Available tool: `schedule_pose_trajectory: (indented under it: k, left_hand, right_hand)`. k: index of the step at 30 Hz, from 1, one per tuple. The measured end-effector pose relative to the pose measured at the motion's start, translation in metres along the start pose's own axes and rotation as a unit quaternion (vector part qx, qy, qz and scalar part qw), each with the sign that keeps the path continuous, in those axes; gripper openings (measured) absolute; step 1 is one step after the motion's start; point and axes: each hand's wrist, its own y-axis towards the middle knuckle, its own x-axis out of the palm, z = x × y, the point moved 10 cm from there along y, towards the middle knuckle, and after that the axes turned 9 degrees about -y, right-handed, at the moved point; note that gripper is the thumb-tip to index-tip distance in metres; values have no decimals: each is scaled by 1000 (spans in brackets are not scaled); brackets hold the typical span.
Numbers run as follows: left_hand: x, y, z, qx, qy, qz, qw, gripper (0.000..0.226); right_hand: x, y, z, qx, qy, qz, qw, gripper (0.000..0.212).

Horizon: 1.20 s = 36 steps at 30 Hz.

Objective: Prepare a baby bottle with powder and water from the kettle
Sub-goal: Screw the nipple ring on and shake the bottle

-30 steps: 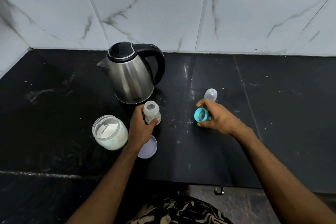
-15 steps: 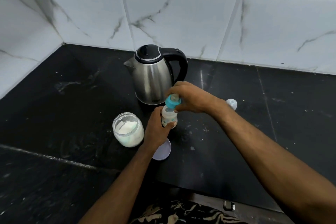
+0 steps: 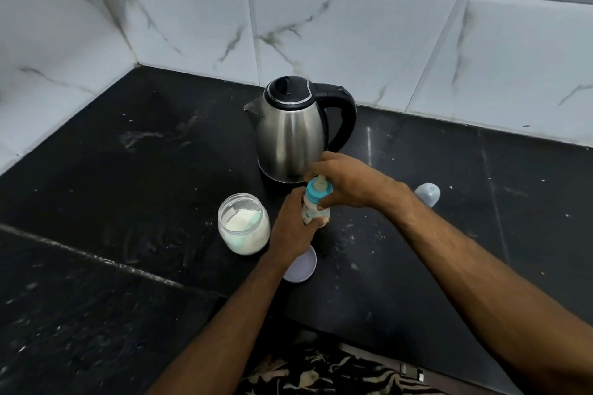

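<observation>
The teal nipple ring, a second ago carried in the right hand well right of the bottle, now sits on its neck — those fingers pinch it, likely screwing it down. The left hand wraps the bottle, upright on the counter before the kettle; filling looks done — only the clear cap remains.

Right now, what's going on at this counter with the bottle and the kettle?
A person is putting the top on a baby bottle. The left hand grips the bottle's body while the right hand holds the teal nipple ring on its neck. The steel kettle stands just behind with its lid shut. The open powder jar sits to the left, its lid lies near the left wrist, and the clear bottle cap lies apart on the right.
</observation>
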Motion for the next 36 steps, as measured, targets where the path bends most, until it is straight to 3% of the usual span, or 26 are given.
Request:
schedule_pose_trajectory:
  k: [11, 18, 22, 26, 36]
  left_hand:
    - [0, 0, 2, 0, -13, -4, 1000, 61]
    - [-1, -2, 6, 16, -19, -5, 1000, 57]
    - [-1, -2, 7, 17, -21, -2, 1000, 61]
    - [-1, -2, 6, 19, -20, -2, 1000, 59]
    - [0, -3, 4, 11, -21, 1, 1000, 64]
  right_hand:
    - [9, -1, 3, 17, 8, 1, 1000, 55]
    - [11, -7, 13, 24, -17, 21, 999, 71]
    - [7, -12, 14, -17, 49, 21, 998, 53]
    - [-15, -10, 19, -14, 100, 76, 992, 44]
    - [0, -5, 14, -11, 59, 49, 997, 38]
